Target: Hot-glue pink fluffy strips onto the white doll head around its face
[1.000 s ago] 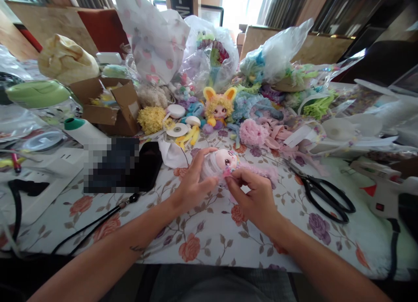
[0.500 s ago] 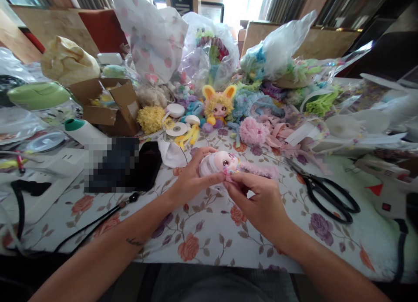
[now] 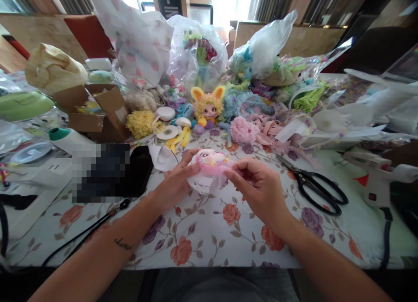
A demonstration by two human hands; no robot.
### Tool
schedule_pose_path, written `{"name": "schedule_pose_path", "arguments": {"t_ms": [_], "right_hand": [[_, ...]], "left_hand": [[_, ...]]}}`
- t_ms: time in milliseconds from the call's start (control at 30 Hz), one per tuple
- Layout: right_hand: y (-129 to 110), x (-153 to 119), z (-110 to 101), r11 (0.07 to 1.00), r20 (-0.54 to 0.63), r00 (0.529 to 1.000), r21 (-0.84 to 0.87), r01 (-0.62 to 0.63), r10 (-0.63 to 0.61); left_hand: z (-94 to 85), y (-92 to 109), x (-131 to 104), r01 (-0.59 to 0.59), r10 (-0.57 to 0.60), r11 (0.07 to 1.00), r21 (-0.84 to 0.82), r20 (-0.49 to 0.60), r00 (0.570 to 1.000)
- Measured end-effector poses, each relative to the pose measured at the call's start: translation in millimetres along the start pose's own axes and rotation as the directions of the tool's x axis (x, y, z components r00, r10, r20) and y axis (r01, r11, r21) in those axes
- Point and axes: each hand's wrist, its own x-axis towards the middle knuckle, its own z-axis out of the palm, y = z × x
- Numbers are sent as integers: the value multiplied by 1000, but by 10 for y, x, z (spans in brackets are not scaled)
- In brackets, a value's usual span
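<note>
A small doll point(image 3: 207, 155) with a painted face lies tilted above the flowered cloth, its white, bald-looking head turned to the left. My left hand point(image 3: 178, 175) is closed around the head, the thumb pressing near the face. Colourful trim runs beside the cheek, and sheer pink material point(image 3: 214, 170) bulges along the near side. With thumb and forefinger, my right hand point(image 3: 256, 184) pinches the doll's pink end on the right. My fingers partly hide the body.
Black-handled scissors point(image 3: 321, 191) lie to the right, beside a glue gun point(image 3: 375, 175). A dark phone point(image 3: 139, 171) rests on the left. Behind stand a yellow rabbit-eared doll point(image 3: 209, 108), a pink pompom point(image 3: 244, 130), ribbon spools point(image 3: 167, 132), an open cardboard box point(image 3: 83, 125) and plastic bags point(image 3: 264, 47).
The doll has been rolled in my hands, so its face points more upward and the sheer pink side shows. My right hand has shifted to its right end. The whole view has moved slightly.
</note>
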Motion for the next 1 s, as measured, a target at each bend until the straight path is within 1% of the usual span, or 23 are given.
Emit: {"name": "schedule_pose_path", "arguments": {"t_ms": [67,167,267,367,467,533,633,733,867,1000], "right_hand": [[9,-5,6,1000,-33,999,-4,-9,9],[22,-27,27,999,-82,996,-40,16,-19],[19,-65,54,997,-97,994,37,63,-59],[-12,-95,63,983,-51,995,156,95,-88],[-51,-97,45,977,-1,997,196,82,-83],[-67,-87,28,968,23,992,223,116,-124],[-74,-81,17,952,50,983,262,160,-179],[-70,-89,24,950,60,974,241,200,-220],[-62,-99,39,933,93,948,231,276,-304],[-68,-106,43,931,192,926,236,277,-324]], "left_hand": [[-11,8,-7,-4,4,1000,-16,35,999],[-37,39,-22,-2,4,1000,-21,83,997],[-54,90,-44,49,-47,999,-15,113,992],[-42,154,-63,86,-86,996,8,84,993],[-40,199,-63,85,-85,996,15,45,995],[-75,203,-45,96,-96,995,3,83,992],[-168,185,-6,130,-124,991,-18,186,975],[-233,178,16,152,-143,988,-15,252,957],[-210,214,-8,145,-134,989,-20,266,955],[-151,251,-48,143,-142,990,18,266,954]]}}
